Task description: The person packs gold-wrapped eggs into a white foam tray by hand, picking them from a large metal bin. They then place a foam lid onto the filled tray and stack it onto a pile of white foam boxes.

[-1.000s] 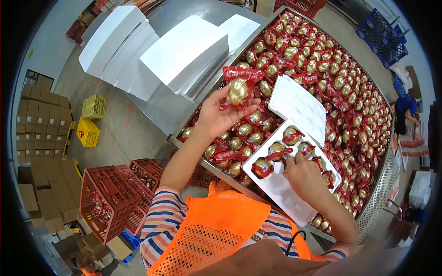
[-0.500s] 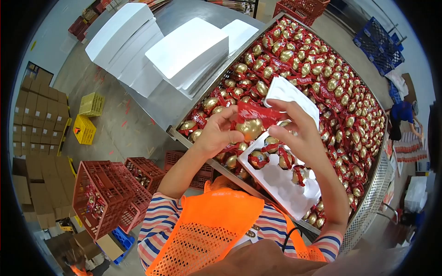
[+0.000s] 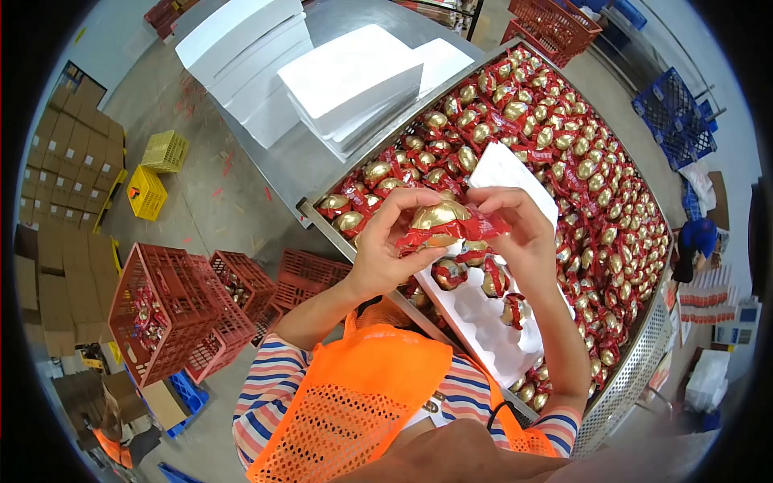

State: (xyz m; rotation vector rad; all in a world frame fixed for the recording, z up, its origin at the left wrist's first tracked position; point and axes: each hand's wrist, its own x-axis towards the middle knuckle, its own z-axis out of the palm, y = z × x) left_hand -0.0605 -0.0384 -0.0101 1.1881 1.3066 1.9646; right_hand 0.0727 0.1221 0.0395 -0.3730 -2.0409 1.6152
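A gold egg in a red wrapper is held up between my two hands. My left hand has its fingers closed round the egg's left side. The fingers of my right hand pinch the twisted red end of the wrapper. Below them lies a white moulded tray with several wrapped eggs in its upper cups and bare cups lower down. Behind my right hand is a white lid, resting on the many wrapped gold eggs in the large metal bin.
Stacks of white trays stand on the grey metal table. Red crates, yellow crates and cardboard boxes are at the left. A co-worker in blue is at the far right.
The egg has turned between my hands, its gold side now up and the red wrapper lower. My right hand has closed on the wrapper's end. The whole view has shifted slightly.
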